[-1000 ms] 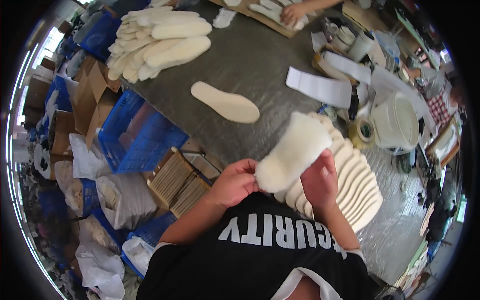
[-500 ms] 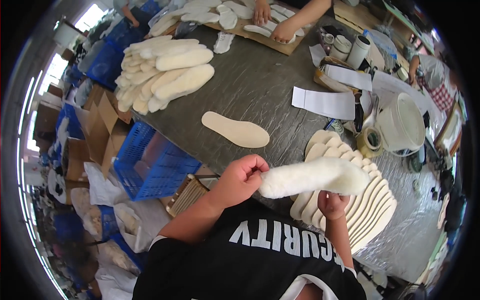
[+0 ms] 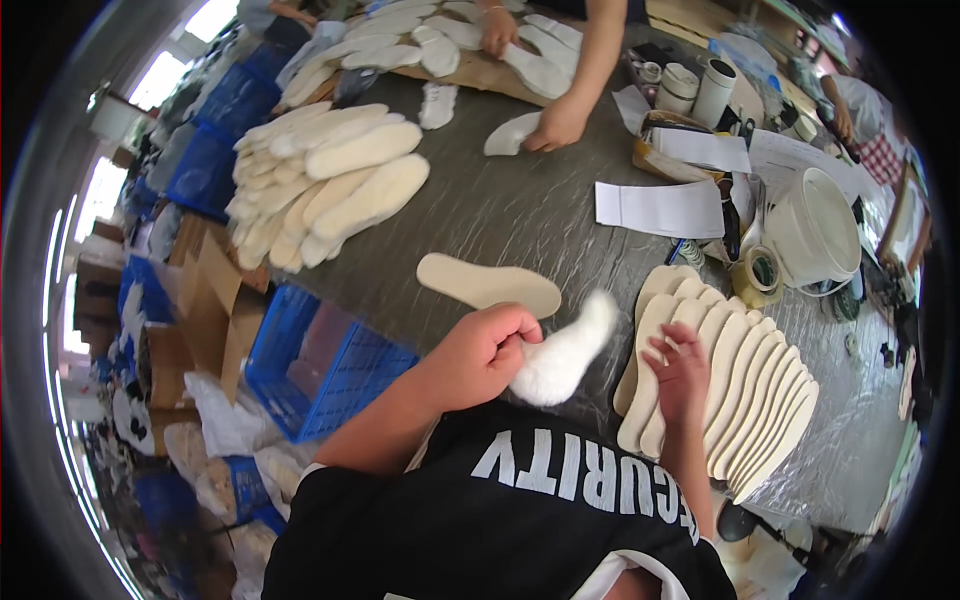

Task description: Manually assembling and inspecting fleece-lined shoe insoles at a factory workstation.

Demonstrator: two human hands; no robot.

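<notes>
My left hand (image 3: 476, 358) is closed on one end of a white fleecy insole (image 3: 560, 362), pinching it between thumb and fingers. The insole's far end is bent upward and smeared by motion. Fingers loosely curled and apart, my right hand (image 3: 683, 375) is off the fleecy insole and over a fanned stack of flat beige insoles (image 3: 750, 385). Just beyond my left hand a single flat beige insole (image 3: 488, 283) lies on the dark table (image 3: 470, 220).
A pile of fleecy insoles (image 3: 350, 185) lies at the far left of the table. A blue crate (image 3: 320, 370) stands beside its left edge. To the right are white paper (image 3: 660, 210), tape rolls (image 3: 757, 275) and a white bucket (image 3: 812, 235). A co-worker's hand (image 3: 558, 125) holds a white insole opposite.
My right hand has let go of the fleecy insole and opened. The insole's free end has swung upward. Opposite, the co-worker's hand has brought a white insole nearer.
</notes>
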